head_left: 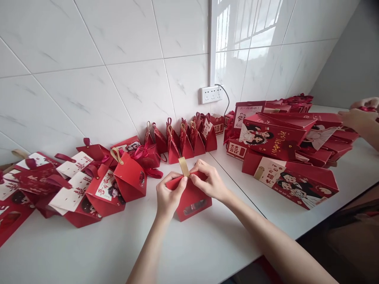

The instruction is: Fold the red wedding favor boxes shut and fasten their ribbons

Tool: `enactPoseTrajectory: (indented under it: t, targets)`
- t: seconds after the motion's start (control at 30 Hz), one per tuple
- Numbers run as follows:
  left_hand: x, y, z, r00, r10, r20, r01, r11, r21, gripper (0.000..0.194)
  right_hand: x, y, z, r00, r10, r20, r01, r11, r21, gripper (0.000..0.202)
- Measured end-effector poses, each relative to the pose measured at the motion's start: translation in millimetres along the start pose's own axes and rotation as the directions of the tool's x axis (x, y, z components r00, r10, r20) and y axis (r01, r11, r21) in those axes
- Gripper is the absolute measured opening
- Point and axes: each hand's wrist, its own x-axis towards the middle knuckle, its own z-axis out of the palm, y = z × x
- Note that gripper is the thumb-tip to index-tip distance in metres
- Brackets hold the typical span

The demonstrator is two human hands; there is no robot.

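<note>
A red gift box (192, 199) with a small oval window low on its front stands on the white table between my hands. From its top rises a gold ribbon loop (184, 167). My left hand (171, 192) pinches the box's top edge at the base of the ribbon, thumb in front. On the other side my right hand (207, 179) closes its thumb and fingers on the same top edge, right beside the ribbon. The fingertips of both hands nearly meet there.
Several finished boxes (130, 177) crowd the left, and small cone-shaped ones (186, 142) line the wall. Larger boxes (308, 185) are heaped at the right. A power strip (211, 94) hangs on the tiles. Another person's hands (363, 114) show at the right edge.
</note>
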Motion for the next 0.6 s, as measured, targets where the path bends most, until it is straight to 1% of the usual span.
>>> enactPoseTrajectory:
  t: [0.27,0.43,0.6]
  targets:
    - [-0.1,1.2,0.8,1.0,-0.019,0.006,0.019,1.0,-0.005,0.02,-0.8,2.2,-1.1,1.0,0.005,0.012,-0.005,1.0,-0.002,0.012]
    - [-0.6,1.0,1.0,1.0,-0.02,0.002,0.02,1.0,-0.005,0.02,-0.9,1.9,-1.2,1.0,0.015,0.011,-0.015,1.0,0.005,0.015]
    - [-0.6,0.5,0.5,1.0,-0.029,0.0,0.029,1.0,-0.005,0.022,-1.3,2.4,-0.8,0.999,0.041,0.022,-0.042,0.999,0.021,0.014]
